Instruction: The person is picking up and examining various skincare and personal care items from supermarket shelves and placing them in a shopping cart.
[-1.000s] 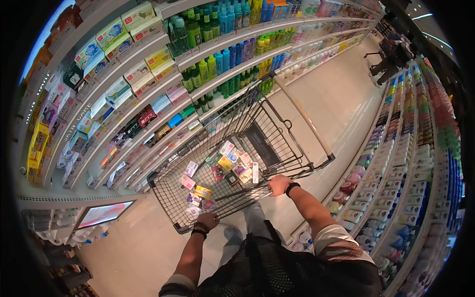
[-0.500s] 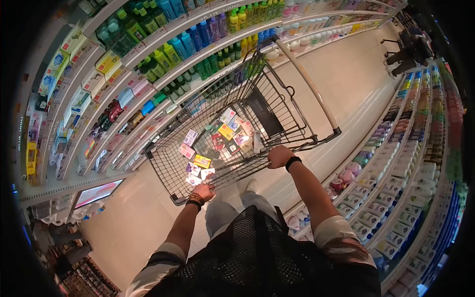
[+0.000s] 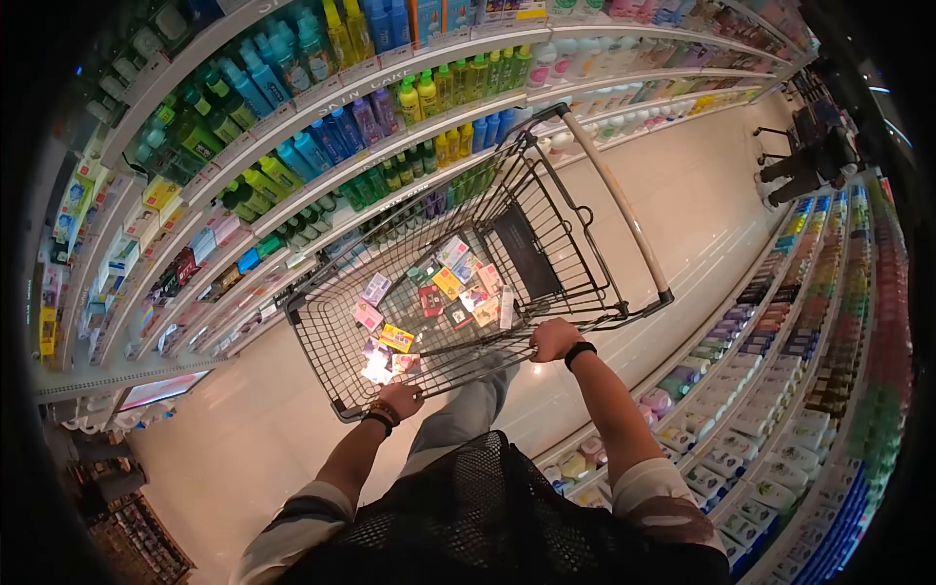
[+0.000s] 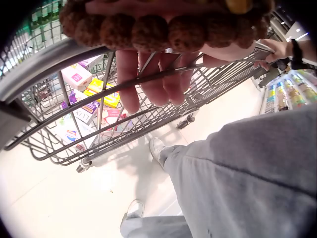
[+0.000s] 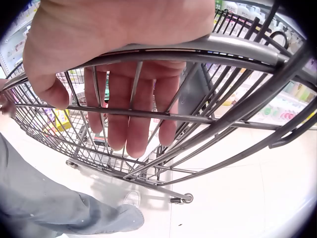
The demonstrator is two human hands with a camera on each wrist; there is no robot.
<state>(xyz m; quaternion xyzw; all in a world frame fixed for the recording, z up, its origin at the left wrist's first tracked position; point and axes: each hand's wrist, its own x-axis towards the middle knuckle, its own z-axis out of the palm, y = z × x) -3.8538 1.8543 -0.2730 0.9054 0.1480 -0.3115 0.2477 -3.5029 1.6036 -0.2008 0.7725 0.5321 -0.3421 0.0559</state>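
Observation:
A dark wire shopping cart stands side-on before me in the head view. My left hand grips its near rim close to the front corner; in the left wrist view the fingers hang over the rail, behind the wires. Farther along the same rim, toward the push handle, my right hand holds on, its fingers over the far side and the thumb on the near side. Inside lie two loose groups of small cartons, among them a yellow box and a pink box.
Along the cart's far side curve shelves of bottles and boxed goods. Another shelf with tubes and bottles runs down the right. A person is farther up the aisle. Pale floor stretches left of the cart.
The shelves have slid leftward past the cart, bringing more bottles beside it. Both hands have stayed on the rim. My legs have changed position beneath me.

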